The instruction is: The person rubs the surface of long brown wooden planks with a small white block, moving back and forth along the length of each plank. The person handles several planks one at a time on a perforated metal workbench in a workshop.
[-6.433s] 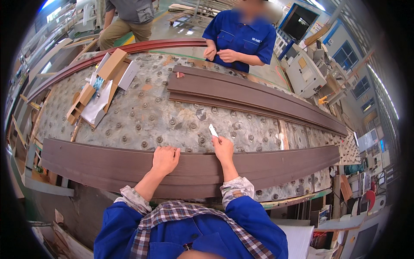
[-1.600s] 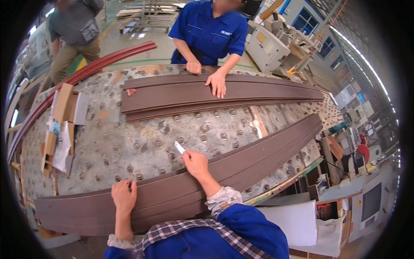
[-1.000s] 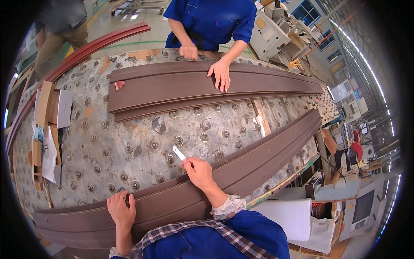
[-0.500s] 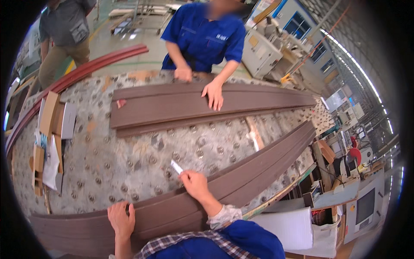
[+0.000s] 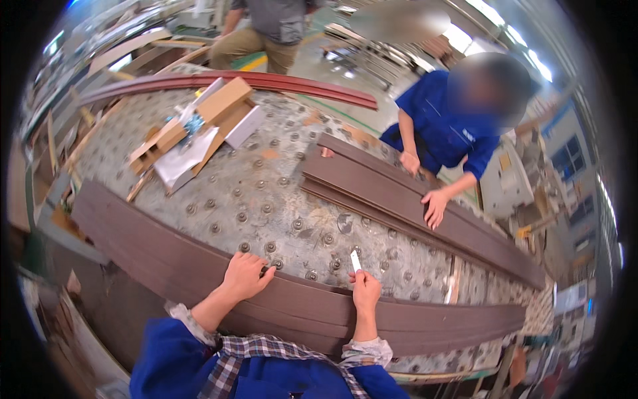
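Note:
A long dark-brown moulded board (image 5: 299,309) lies along the near side of the table, in front of me. My left hand (image 5: 244,276) rests at its far edge with curled fingers. Something small and dark shows between that thumb and forefinger, too little to name. To the right, my right hand (image 5: 366,291) is closed around a slim white flat strip (image 5: 355,260) with a slanted tip, which points away from me over the tabletop. The wrist crosses the same board.
Across the metal table (image 5: 292,246), dotted with ball rollers, a co-worker's hand (image 5: 436,207) presses on a second brown board (image 5: 392,196). Open cardboard packaging (image 5: 226,103) lies at far left. Behind it runs a reddish curved strip (image 5: 286,83). Another person (image 5: 272,30) stands beyond.
My view has swung to the left, so the table appears turned and more of the near board's left end shows. My right hand still grips the white strip.

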